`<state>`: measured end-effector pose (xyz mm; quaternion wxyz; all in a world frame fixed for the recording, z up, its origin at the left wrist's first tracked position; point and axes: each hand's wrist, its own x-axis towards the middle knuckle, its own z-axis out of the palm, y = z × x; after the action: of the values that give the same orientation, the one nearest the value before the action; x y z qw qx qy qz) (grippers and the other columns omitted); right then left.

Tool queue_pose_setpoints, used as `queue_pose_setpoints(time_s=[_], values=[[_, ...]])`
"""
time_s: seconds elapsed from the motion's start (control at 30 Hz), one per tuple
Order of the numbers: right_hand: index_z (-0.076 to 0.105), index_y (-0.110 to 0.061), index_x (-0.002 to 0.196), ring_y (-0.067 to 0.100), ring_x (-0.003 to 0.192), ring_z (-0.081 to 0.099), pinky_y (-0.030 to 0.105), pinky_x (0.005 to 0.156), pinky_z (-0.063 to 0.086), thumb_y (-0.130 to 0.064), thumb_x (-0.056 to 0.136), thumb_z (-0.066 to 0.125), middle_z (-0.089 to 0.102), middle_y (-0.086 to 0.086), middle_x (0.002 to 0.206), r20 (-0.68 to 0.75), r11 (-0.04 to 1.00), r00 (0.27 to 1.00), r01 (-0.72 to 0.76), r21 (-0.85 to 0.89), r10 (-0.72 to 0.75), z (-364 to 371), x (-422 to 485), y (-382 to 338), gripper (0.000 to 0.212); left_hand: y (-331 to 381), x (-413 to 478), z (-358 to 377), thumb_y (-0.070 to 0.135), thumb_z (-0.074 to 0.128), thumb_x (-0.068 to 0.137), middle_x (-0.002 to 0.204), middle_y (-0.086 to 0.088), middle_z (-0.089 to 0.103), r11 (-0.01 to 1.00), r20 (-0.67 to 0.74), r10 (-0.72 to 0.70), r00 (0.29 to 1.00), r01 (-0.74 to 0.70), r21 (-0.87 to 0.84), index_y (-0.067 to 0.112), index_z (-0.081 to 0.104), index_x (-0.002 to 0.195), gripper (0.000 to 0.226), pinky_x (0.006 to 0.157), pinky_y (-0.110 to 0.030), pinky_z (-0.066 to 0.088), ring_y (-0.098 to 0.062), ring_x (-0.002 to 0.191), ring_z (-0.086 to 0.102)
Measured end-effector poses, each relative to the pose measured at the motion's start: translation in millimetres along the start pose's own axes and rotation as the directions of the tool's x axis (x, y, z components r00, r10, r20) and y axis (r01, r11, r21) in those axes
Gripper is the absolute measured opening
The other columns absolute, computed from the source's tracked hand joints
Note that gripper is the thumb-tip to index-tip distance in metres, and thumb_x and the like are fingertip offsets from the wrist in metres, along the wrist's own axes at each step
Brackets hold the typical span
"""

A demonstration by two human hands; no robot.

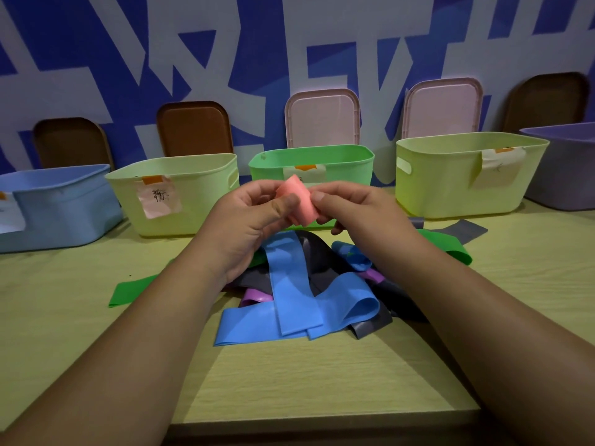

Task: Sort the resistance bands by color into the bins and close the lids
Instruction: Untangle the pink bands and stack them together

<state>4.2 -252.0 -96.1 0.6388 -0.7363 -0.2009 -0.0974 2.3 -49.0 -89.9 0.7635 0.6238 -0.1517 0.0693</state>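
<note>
A folded pink band point(297, 201) is held up over the pile, pinched between my left hand point(251, 220) and my right hand point(351, 210). Below them lies a heap of bands on the table: blue bands point(296, 300), grey bands point(467, 230), green bands point(135, 289) and a purple band point(254, 297). Behind the hands stand several open bins: a blue bin point(58, 204), a pale yellow-green bin point(180, 194), a green bin point(338, 162), another pale yellow-green bin point(450, 178) and a lilac bin point(566, 165).
Lids lean on the blue and white wall behind the bins: brown lids point(193, 130), pink lids point(322, 117) and a dark one point(547, 98). Paper labels are stuck on the bin fronts. The wooden table's front edge point(322, 420) runs near the bottom.
</note>
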Motion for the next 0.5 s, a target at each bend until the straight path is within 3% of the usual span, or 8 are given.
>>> queue_pose_setpoints(time_s=[0.07, 0.17, 0.23, 0.4, 0.5], values=[[0.083, -0.031, 0.115, 0.015, 0.094, 0.071, 0.037, 0.083, 0.055, -0.027, 0.104, 0.069, 0.082, -0.001, 0.101, 0.027, 1.000, 1.000, 0.009, 0.015, -0.009, 0, 0, 1, 0.018, 0, -1, -1, 0.015, 0.080, 0.079, 0.122, -0.019, 0.075, 1.000, 0.007, -0.014, 1.000, 0.014, -0.009, 0.006, 0.071, 0.121, 0.044, 0.087, -0.031, 0.064, -0.028, 0.107, 0.077], [0.082, -0.029, 0.117, 0.003, 0.092, 0.071, 0.020, 0.077, 0.053, -0.025, 0.104, 0.071, 0.082, -0.007, 0.104, 0.045, 1.000, 0.999, 0.026, 0.016, -0.026, -2, 0, 2, 0.018, 1, -2, 0, 0.013, 0.081, 0.079, 0.118, -0.013, 0.078, 1.000, 0.014, -0.022, 1.000, 0.022, -0.010, 0.008, 0.070, 0.121, 0.044, 0.089, -0.034, 0.064, -0.029, 0.111, 0.077], [0.082, -0.027, 0.113, -0.001, 0.088, 0.071, 0.016, 0.075, 0.052, -0.026, 0.103, 0.074, 0.082, -0.007, 0.102, 0.032, 1.000, 0.999, 0.027, -0.009, -0.026, -1, 2, 5, 0.013, 1, -3, 1, 0.011, 0.082, 0.077, 0.112, -0.010, 0.080, 1.000, -0.014, -0.025, 1.000, 0.024, -0.005, 0.008, 0.071, 0.119, 0.043, 0.087, -0.033, 0.065, -0.027, 0.107, 0.078], [0.082, -0.027, 0.105, 0.006, 0.089, 0.072, 0.034, 0.089, 0.057, -0.033, 0.100, 0.078, 0.080, -0.008, 0.095, -0.015, 0.996, 1.000, 0.016, -0.091, -0.018, 6, -1, 10, 0.009, -1, -6, 5, 0.011, 0.084, 0.075, 0.110, -0.013, 0.079, 0.998, -0.102, -0.060, 0.993, 0.058, -0.023, 0.007, 0.073, 0.116, 0.043, 0.090, -0.034, 0.066, -0.025, 0.098, 0.079], [0.082, -0.028, 0.108, 0.008, 0.091, 0.072, 0.039, 0.090, 0.058, -0.034, 0.100, 0.077, 0.081, -0.008, 0.098, -0.016, 0.993, 1.000, 0.010, -0.114, -0.012, 13, -2, 8, 0.011, 2, -4, 2, 0.005, 0.080, 0.090, 0.113, -0.013, 0.078, 0.998, -0.173, -0.065, 0.983, 0.063, -0.013, 0.007, 0.074, 0.116, 0.027, 0.090, -0.037, 0.066, -0.025, 0.099, 0.079]])
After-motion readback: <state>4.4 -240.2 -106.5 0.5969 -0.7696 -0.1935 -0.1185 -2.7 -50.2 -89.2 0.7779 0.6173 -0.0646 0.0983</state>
